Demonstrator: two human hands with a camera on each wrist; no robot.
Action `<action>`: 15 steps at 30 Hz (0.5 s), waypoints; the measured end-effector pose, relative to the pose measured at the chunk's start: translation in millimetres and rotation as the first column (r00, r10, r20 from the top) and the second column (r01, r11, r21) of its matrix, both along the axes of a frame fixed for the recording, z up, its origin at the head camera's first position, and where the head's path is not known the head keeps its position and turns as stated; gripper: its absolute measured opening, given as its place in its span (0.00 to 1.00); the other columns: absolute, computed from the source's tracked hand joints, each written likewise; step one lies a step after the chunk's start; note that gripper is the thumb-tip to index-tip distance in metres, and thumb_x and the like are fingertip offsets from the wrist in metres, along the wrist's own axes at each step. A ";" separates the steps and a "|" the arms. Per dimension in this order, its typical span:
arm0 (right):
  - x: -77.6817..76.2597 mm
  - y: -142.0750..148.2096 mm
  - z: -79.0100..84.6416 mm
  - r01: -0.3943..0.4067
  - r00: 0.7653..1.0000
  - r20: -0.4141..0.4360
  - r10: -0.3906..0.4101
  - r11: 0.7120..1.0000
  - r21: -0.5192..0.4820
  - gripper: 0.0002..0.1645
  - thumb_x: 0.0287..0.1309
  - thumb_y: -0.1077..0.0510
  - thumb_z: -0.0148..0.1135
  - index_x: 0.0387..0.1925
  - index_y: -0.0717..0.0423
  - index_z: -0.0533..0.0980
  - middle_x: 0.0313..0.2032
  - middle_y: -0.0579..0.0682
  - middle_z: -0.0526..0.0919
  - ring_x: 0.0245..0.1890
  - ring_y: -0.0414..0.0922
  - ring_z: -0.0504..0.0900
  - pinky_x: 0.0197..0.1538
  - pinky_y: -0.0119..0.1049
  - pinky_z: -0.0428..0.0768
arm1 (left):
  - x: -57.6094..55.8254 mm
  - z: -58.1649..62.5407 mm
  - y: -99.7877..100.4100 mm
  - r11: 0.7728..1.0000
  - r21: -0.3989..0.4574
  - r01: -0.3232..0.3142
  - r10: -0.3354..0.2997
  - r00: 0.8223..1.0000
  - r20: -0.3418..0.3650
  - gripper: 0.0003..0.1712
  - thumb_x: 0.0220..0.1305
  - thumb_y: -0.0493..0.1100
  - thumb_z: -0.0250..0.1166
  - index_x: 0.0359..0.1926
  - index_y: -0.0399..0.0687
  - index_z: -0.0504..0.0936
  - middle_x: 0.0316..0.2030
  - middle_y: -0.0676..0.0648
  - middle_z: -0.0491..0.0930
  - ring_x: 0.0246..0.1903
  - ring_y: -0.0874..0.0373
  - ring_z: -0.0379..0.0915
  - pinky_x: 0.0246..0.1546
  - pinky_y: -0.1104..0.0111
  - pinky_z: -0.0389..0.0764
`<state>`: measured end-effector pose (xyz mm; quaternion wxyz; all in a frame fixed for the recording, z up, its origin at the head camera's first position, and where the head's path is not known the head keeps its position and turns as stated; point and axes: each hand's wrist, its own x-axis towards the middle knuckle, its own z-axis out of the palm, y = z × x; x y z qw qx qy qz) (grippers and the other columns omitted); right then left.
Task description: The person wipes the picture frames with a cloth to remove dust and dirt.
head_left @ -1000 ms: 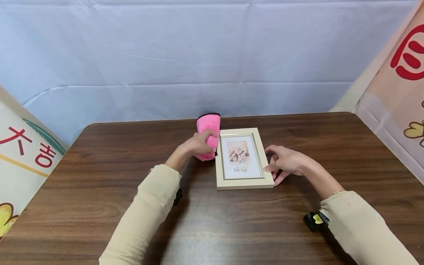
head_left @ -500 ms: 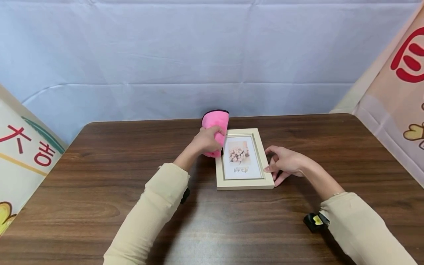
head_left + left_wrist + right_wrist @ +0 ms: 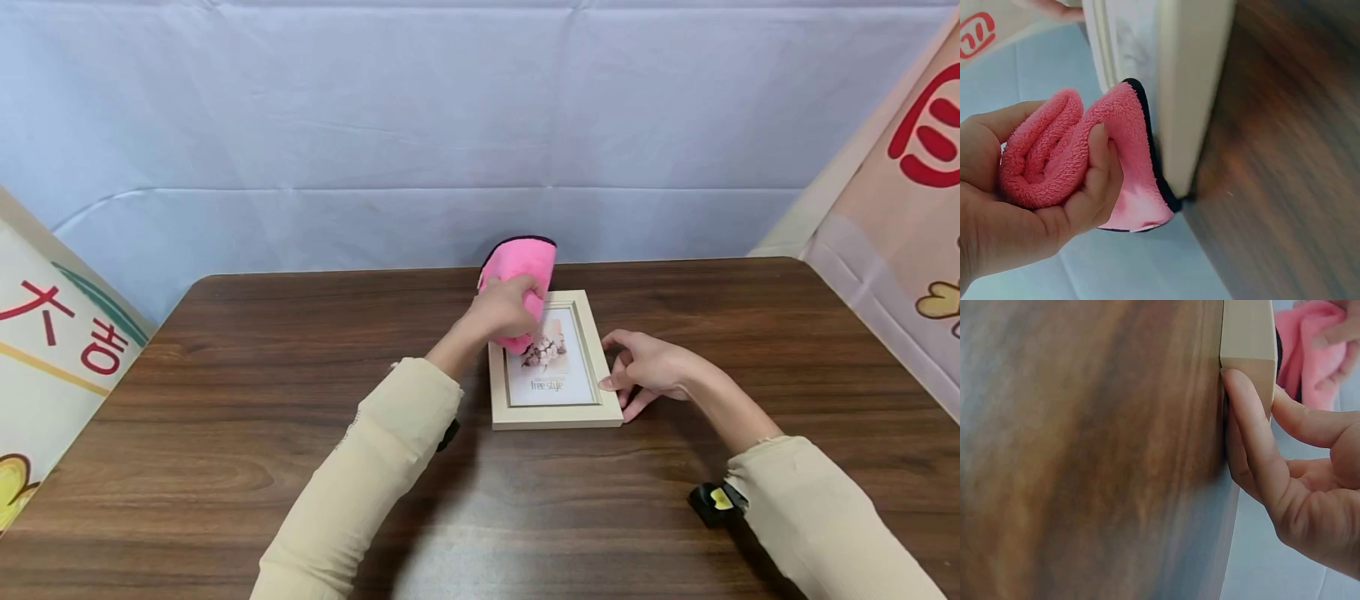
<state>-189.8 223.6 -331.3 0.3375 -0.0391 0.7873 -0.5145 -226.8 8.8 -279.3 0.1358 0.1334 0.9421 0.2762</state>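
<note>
A cream picture frame [image 3: 557, 417] lies face up on the wooden table, with a flower print and the words "free style" under its pane. My left hand [image 3: 504, 310] grips a folded pink cloth [image 3: 519, 258] with black edging over the frame's upper left part. In the left wrist view, the fingers curl round the rolled part of the cloth [image 3: 1041, 156], and a loose flap hangs by the frame [image 3: 1191, 81]. At the frame's right side, my right hand [image 3: 651, 367] holds the edge, thumb on top and fingers along the side, as the right wrist view shows.
The brown wooden table [image 3: 225, 433] reaches to a pale cloth backdrop [image 3: 360, 133] behind it. Printed banners stand at the left [image 3: 67, 350] and right [image 3: 892, 225]. A black wrist camera [image 3: 712, 503] sits under the right sleeve.
My left hand has moved right with the cloth, from beside the frame's left edge to over its upper left part. The right hand and the frame have stayed in place.
</note>
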 end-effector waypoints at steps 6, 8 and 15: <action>1.0 0.0 1.2 -0.005 1.000 -0.005 0.005 1.000 -0.015 0.36 0.57 0.70 0.55 0.60 0.69 0.46 0.27 0.59 0.71 0.23 0.49 0.76 0.31 0.48 0.83 | 2.0 3.9 15.6 0.999 -0.009 0.047 -0.048 0.999 -0.022 0.21 0.50 0.34 0.62 0.48 0.53 0.73 0.49 0.47 0.71 0.54 0.49 0.55 0.33 0.70 0.72; 1.2 0.1 1.5 -0.007 1.000 -0.006 0.006 1.000 -0.017 0.36 0.57 0.70 0.55 0.60 0.69 0.46 0.27 0.59 0.71 0.23 0.49 0.76 0.31 0.48 0.83 | 2.2 2.7 18.9 0.999 0.001 0.051 -0.051 0.999 -0.009 0.22 0.50 0.34 0.63 0.48 0.53 0.73 0.50 0.44 0.68 0.54 0.48 0.56 0.29 0.71 0.73; 1.2 0.1 1.2 -0.007 1.000 -0.014 0.007 1.000 -0.020 0.35 0.56 0.70 0.55 0.59 0.69 0.47 0.27 0.59 0.71 0.23 0.49 0.76 0.30 0.49 0.83 | 3.4 -4.4 23.2 0.999 -0.003 0.037 -0.037 0.999 0.033 0.21 0.49 0.32 0.62 0.46 0.52 0.73 0.51 0.39 0.62 0.46 0.50 0.62 0.18 0.75 0.74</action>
